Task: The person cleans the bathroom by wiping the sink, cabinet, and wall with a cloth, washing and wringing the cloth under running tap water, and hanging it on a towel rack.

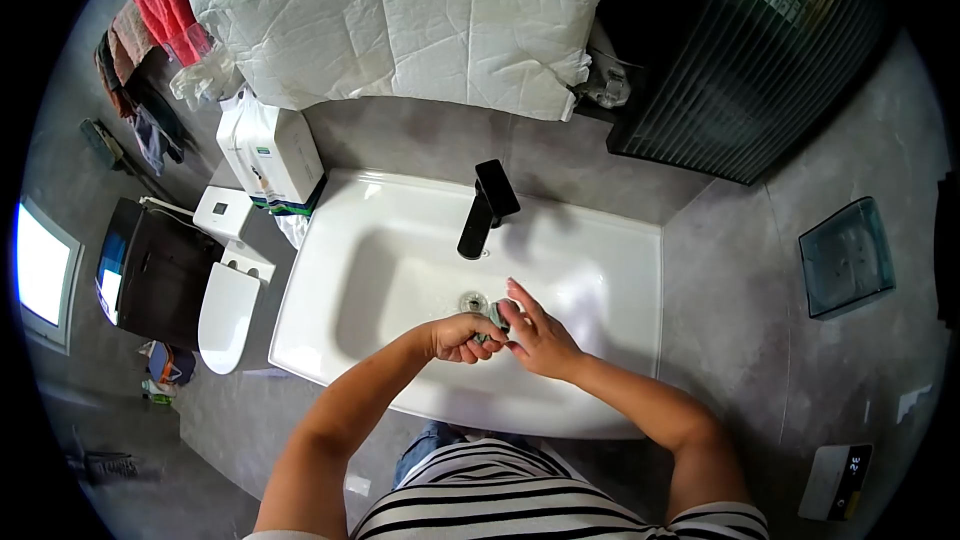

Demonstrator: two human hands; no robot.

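Both hands are over the white washbasin [390, 290]. My left hand [463, 338] is closed in a fist around a small grey-green thing [498, 314], too covered by the fingers to name. From the right, my right hand [545, 338] comes up against it, its fingers stretched out and spread and its thumb near the left fingers. Just behind the hands lies the metal drain [472, 301]. A black faucet [484, 215] stands at the basin's back edge, and no running water shows under it.
A white package [268, 152] stands at the basin's back left. Further left are a toilet [228, 318] and a dark washing machine [165, 275]. Crumpled white sheeting [400, 25] covers something above. On the right are a ribbed-glass cabinet [755, 60] and a glass holder [847, 258].
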